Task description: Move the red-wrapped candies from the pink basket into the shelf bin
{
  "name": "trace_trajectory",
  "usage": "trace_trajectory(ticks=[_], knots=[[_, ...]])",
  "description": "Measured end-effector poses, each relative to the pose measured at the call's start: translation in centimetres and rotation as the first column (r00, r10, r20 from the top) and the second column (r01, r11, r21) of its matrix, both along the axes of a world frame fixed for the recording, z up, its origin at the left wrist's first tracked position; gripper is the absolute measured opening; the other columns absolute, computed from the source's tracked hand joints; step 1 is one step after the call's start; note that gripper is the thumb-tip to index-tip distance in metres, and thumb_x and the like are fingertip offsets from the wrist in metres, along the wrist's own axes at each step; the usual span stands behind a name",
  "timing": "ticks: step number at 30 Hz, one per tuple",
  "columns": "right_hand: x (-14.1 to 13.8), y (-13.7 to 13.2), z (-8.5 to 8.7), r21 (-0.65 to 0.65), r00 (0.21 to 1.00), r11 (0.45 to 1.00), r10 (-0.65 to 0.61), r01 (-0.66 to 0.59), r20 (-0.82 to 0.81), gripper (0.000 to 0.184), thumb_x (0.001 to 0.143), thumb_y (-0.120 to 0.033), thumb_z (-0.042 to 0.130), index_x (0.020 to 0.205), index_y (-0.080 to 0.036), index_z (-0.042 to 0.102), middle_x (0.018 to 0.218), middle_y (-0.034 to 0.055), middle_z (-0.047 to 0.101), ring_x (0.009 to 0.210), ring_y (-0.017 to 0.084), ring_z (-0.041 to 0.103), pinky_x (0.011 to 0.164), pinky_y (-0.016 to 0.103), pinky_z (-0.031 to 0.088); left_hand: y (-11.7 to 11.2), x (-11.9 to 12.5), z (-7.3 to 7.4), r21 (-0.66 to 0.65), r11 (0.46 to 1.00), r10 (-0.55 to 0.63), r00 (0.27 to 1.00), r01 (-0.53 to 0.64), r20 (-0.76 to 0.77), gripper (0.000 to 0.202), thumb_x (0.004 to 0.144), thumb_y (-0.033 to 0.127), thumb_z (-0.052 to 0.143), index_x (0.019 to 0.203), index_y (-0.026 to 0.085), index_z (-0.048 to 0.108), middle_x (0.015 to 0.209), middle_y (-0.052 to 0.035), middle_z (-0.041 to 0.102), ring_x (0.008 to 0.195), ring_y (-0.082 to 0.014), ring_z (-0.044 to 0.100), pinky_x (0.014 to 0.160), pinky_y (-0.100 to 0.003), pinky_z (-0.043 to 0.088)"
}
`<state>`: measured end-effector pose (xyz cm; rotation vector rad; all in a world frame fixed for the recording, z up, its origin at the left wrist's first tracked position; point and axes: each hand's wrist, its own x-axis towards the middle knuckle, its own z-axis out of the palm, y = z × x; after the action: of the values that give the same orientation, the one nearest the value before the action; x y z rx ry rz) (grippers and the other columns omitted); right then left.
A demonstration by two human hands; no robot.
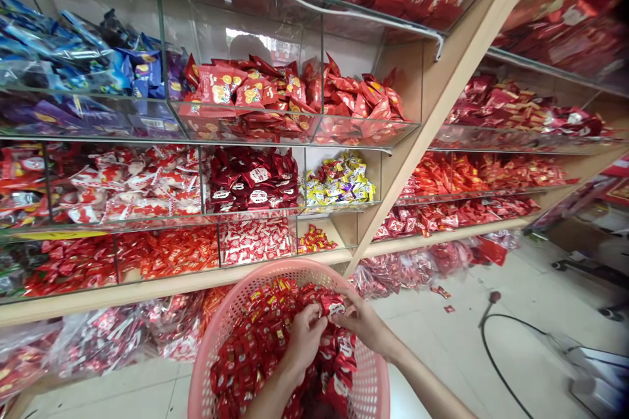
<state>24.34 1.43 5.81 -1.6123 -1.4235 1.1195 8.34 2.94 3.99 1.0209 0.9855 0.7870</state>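
Observation:
Over a pink plastic basket (206, 334), both of my hands meet at one red candy packet (333, 304) with a white label. My left hand (305, 340) has its thumb and fingers closed at the packet's left edge. From the other side, my right hand (366, 322) pinches the packet's right end. Below them, strips of joined red candy packets (250, 353) fill the basket. Further packets with white labels (344, 357) hang or lie along the basket's right inner side. The basket's bottom is hidden.
Glass-fronted shelves hold red packets (255, 88), blue packets (59, 52), dark red packets (253, 180) and yellow-white sweets (339, 180). A wooden divider (413, 170) slants behind the basket. Clear bags of sweets (98, 340) lie under the shelves. A black cable (491, 353) curves across the tiled floor at right.

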Motion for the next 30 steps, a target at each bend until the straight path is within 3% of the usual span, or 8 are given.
trace_trajectory(ticks=[6, 11, 14, 17, 20, 23, 26, 30], knots=[[0.6, -2.1, -1.8, 0.139, 0.894, 0.99, -0.053, -0.011, 0.445, 0.047, 0.073, -0.012, 0.045, 0.119, -0.018, 0.047, 0.103, 0.0078, 0.058, 0.092, 0.019, 0.057, 0.081, 0.031, 0.045, -0.5, 0.4, -2.3, -0.039, 0.999, -0.031, 0.997, 0.028, -0.07, 0.031, 0.072, 0.033, 0.06, 0.096, 0.015, 0.062, 0.084, -0.0045, 0.067, 0.068, -0.0178, 0.064, 0.057, -0.031, 0.055], [-1.0, -2.9, -1.4, -0.071, 0.72, 0.997, 0.032, 0.024, 0.693, 0.048, 0.078, -0.006, 0.039, 0.125, -0.01, 0.042, 0.096, 0.0128, 0.063, 0.085, 0.02, 0.062, 0.075, 0.029, 0.047, -0.6, 0.9, -3.6, -0.011, 0.999, -0.039, 0.991, 0.038, -0.127, 0.034, 0.072, 0.032, 0.059, 0.102, 0.015, 0.062, 0.085, -0.0048, 0.065, 0.069, -0.0178, 0.064, 0.057, -0.03, 0.054], [-2.2, -2.8, -0.7, -0.155, 0.563, 0.985, 0.084, 0.079, 0.822, 0.05, 0.082, -0.004, 0.036, 0.131, -0.008, 0.038, 0.098, 0.0171, 0.065, 0.082, 0.022, 0.066, 0.069, 0.028, 0.048, -0.4, 1.3, -4.4, 0.018, 0.999, -0.028, 0.981, 0.032, -0.193, 0.043, 0.073, 0.032, 0.057, 0.112, 0.013, 0.058, 0.084, -0.0057, 0.064, 0.054, -0.0154, 0.061, 0.052, -0.031, 0.053], [-2.8, -2.8, -0.2, -0.166, 0.436, 0.982, 0.108, 0.096, 0.893, 0.044, 0.083, -0.003, 0.035, 0.125, -0.007, 0.047, 0.098, 0.019, 0.066, 0.084, 0.025, 0.067, 0.066, 0.029, 0.048, -0.3, 1.5, -5.0, 0.08, 0.996, -0.018, 0.966, 0.04, -0.257, 0.04, 0.073, 0.033, 0.055, 0.108, 0.014, 0.062, 0.084, -0.0064, 0.066, 0.051, -0.0163, 0.06, 0.052, -0.033, 0.051], [-3.0, -3.0, -0.1, -0.175, 0.422, 0.983, 0.133, 0.063, 0.897, 0.035, 0.084, -0.003, 0.034, 0.104, -0.009, 0.062, 0.09, 0.0181, 0.068, 0.085, 0.026, 0.067, 0.066, 0.029, 0.047, -0.2, 1.3, -5.0, 0.187, 0.981, 0.018, 0.952, 0.041, -0.306, 0.029, 0.073, 0.03, 0.054, 0.096, 0.017, 0.068, 0.088, -0.0069, 0.067, 0.071, -0.0203, 0.064, 0.069, -0.034, 0.051], [-3.0, -3.3, -0.5, -0.247, 0.456, 0.969, 0.22, -0.001, 0.863, 0.035, 0.084, -0.003, 0.035, 0.09, -0.013, 0.068, 0.088, 0.0157, 0.07, 0.086, 0.026, 0.067, 0.067, 0.029, 0.047, -0.2, 1.3, -5.0, 0.289, 0.956, 0.056, 0.935, 0.05, -0.349, 0.028, 0.073, 0.025, 0.053, 0.094, 0.016, 0.069, 0.093, -0.0091, 0.065, 0.088, -0.0228, 0.061, 0.086, -0.036, 0.046], [-3.1, -3.8, -1.5, -0.303, 0.499, 0.952, 0.285, -0.047, 0.818, 0.034, 0.084, -0.006, 0.036, 0.091, -0.017, 0.068, 0.091, 0.0122, 0.07, 0.088, 0.024, 0.067, 0.07, 0.03, 0.048, -0.3, 1.3, -5.1, 0.354, 0.932, 0.067, 0.921, 0.081, -0.384, 0.029, 0.074, 0.022, 0.051, 0.094, 0.014, 0.069, 0.095, -0.0109, 0.064, 0.094, -0.023, 0.059, 0.092, -0.036, 0.042], [-3.3, -4.1, -2.4, -0.301, 0.486, 0.953, 0.279, -0.033, 0.828, 0.037, 0.084, -0.004, 0.035, 0.096, -0.017, 0.068, 0.095, 0.0131, 0.07, 0.09, 0.024, 0.066, 0.072, 0.031, 0.049, -0.4, 1.5, -5.2, 0.388, 0.913, 0.06, 0.902, 0.124, -0.427, 0.03, 0.076, 0.021, 0.047, 0.095, 0.012, 0.069, 0.096, -0.0128, 0.062, 0.095, -0.0237, 0.058, 0.091, -0.036, 0.041]])
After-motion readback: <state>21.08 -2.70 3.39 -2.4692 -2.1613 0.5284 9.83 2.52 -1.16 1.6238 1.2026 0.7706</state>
